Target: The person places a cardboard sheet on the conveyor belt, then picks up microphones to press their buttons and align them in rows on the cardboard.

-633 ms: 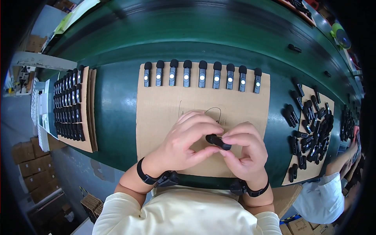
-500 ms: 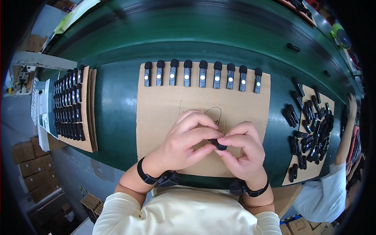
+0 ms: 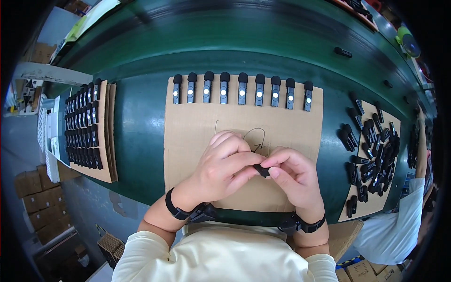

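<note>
Over a flat cardboard sheet (image 3: 197,127), both my hands meet around a small black clip-on microphone (image 3: 262,170) with a dark tip. My left hand (image 3: 221,164) pinches its left end between thumb and fingertips. The fingers of my right hand (image 3: 293,176) close on its other end, so much of the microphone is covered. Along the sheet's far edge lies a row of several similar microphones (image 3: 242,91), each with a black foam cap and a white dot on its dark body.
On the left, a cardboard stack (image 3: 111,136) carries rows of microphones (image 3: 89,136). Loose microphones (image 3: 378,164) are heaped on cardboard at the right, near another person's arm (image 3: 421,136). A green belt (image 3: 253,37) runs behind, carrying a black microphone (image 3: 343,52).
My right hand has shifted slightly right and its grip on the microphone has changed. Pieces on the green belt have moved left. The other person's arm at the right has moved.
</note>
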Tool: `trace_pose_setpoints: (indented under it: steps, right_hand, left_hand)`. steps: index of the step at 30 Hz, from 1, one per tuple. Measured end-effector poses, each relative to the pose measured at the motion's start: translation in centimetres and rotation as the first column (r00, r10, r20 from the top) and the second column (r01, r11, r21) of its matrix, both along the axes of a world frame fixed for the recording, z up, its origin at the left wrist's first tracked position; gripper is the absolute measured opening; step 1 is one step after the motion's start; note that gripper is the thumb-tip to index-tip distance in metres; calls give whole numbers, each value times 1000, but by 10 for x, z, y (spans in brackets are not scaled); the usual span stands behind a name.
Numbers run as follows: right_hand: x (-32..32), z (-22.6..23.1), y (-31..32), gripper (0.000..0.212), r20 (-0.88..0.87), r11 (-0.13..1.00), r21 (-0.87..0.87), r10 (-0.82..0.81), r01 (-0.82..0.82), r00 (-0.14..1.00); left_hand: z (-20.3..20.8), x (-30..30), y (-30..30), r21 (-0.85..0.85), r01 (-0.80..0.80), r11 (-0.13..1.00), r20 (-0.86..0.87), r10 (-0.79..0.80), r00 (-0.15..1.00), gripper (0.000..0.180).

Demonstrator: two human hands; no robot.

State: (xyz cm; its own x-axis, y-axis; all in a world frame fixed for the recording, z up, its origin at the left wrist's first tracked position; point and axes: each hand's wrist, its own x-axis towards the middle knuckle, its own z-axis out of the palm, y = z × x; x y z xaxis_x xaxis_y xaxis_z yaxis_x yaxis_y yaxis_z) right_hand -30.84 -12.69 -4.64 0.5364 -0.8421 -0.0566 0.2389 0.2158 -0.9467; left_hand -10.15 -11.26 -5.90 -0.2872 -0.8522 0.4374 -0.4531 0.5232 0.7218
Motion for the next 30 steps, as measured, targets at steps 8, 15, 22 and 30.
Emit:
trace_pose_setpoints:
  steps: [8, 15, 22, 30]
  right_hand:
    - [5, -16, -9, 13, -108, 993, 82, -78, 87, 991]
    - [6, -32, -9, 12, -349, 995, -9, -92, 95, 933]
    - [5, -34, -11, 12, -359, 997, -8, -78, 81, 930]
    - [6, -33, -11, 12, -373, 996, -17, -83, 83, 924]
  left_hand:
    - [7, 3, 1, 60, -1, 998, -89, 6, 996, 30]
    - [28, 42, 6, -108, -162, 981, 191, 180, 965, 32]
    - [27, 108, 12, -207, -332, 920, 537, 390, 748, 27]
    - [11, 125, 7, -250, -321, 913, 637, 405, 656, 29]
